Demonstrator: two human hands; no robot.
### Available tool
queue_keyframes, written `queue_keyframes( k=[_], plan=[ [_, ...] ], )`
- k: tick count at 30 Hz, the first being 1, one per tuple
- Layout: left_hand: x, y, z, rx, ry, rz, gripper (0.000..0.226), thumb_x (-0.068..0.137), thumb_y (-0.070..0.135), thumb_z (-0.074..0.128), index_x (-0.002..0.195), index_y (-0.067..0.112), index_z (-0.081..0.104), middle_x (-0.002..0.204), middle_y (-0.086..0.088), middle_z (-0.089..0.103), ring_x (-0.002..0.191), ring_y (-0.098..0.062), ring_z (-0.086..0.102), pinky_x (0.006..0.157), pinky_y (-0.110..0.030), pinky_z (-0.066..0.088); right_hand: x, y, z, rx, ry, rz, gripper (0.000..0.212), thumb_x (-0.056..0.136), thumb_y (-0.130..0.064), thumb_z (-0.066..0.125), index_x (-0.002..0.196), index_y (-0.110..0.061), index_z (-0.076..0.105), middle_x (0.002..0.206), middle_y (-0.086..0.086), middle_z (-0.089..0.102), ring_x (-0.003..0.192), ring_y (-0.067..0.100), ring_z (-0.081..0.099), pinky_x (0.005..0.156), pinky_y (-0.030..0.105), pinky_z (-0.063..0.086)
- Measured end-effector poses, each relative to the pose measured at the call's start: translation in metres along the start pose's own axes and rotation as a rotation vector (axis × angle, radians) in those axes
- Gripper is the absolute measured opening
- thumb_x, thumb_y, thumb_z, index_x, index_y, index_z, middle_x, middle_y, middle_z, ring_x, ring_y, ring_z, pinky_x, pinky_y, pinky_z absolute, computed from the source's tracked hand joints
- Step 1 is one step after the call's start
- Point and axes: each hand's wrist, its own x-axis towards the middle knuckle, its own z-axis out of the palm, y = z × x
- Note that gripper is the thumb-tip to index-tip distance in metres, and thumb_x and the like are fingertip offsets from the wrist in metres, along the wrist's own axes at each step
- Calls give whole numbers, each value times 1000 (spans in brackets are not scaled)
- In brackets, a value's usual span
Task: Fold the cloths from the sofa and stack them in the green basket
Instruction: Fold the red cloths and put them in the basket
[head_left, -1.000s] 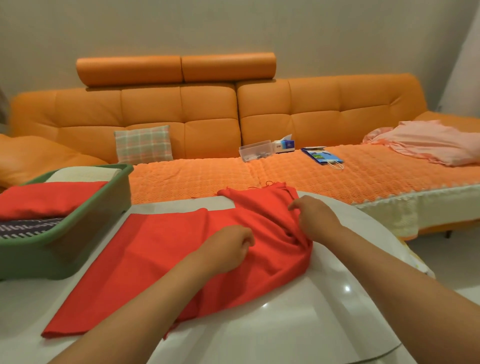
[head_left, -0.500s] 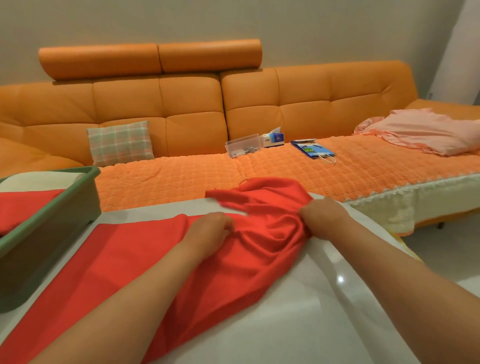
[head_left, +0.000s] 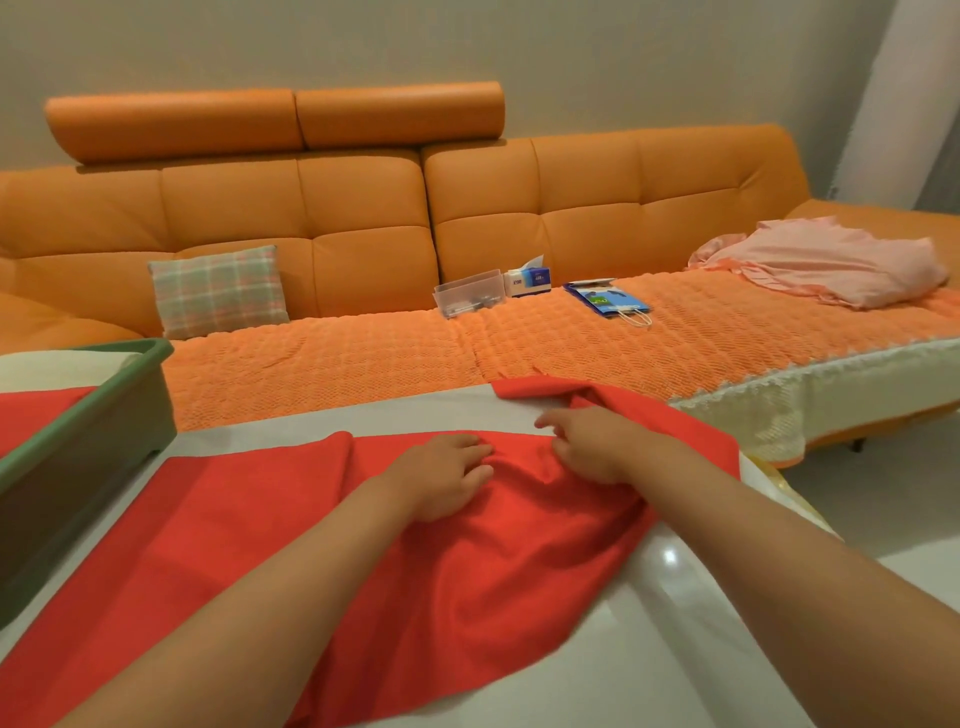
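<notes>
A red cloth (head_left: 322, 519) lies spread across the white table (head_left: 675, 649), its right end rumpled and folded over near the far edge. My left hand (head_left: 441, 478) presses flat on the cloth's middle with straight fingers. My right hand (head_left: 587, 447) rests on the rumpled part just to the right, with its fingers stretched left past the cloth's edge. The green basket (head_left: 104, 415) stands at the table's left and holds a folded red cloth (head_left: 31, 415) and a cream one (head_left: 62, 364). A pink cloth (head_left: 831, 265) lies loose on the sofa's right end.
The orange sofa (head_left: 363, 249) runs behind the table. On its seat are a plaid cushion (head_left: 218, 291), a clear plastic box (head_left: 467, 299), a tissue pack (head_left: 530, 278) and a blue paper bag (head_left: 608, 301). Pale floor shows to the right.
Both hands have let go of the bunched cloth and now lie flatter on it. The cloth's right end has spread out towards the far edge, and the view has shifted.
</notes>
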Motion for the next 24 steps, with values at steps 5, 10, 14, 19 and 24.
queue_keyframes(
  k=[5,10,14,19,24],
  plan=[
    [28,-6,2,58,-108,-226,62,102,58,14,158,32,9,166,0,-2,153,-20,0,121,-54,8,22,31,19,-236,-75,274,73,95,-64,28,158,-33,8,166,8,14,150,28,21,118,56,17],
    [37,-1,12,46,-94,-231,70,95,71,21,156,42,3,166,2,-10,152,-24,-8,120,-57,-2,23,32,24,-483,14,374,62,102,-43,18,159,-21,11,164,20,9,152,36,8,118,62,3],
    [32,1,21,46,48,-205,68,97,66,24,156,40,3,166,1,-9,152,-22,-8,120,-54,-5,26,9,25,-192,97,25,59,103,-45,28,158,-28,17,166,12,4,154,26,2,122,52,6],
    [3,12,15,-18,362,-117,40,98,40,44,135,26,48,140,-4,42,131,-24,39,106,-42,36,5,-3,43,-131,-143,60,70,99,-66,24,158,-37,2,167,9,-7,154,23,-4,123,50,3],
    [-57,29,21,139,261,-125,45,88,59,32,114,29,52,117,2,52,113,-22,48,94,-40,39,-23,-12,40,-304,29,76,69,102,-55,26,160,-22,9,166,16,0,154,29,0,123,48,5]
  ],
)
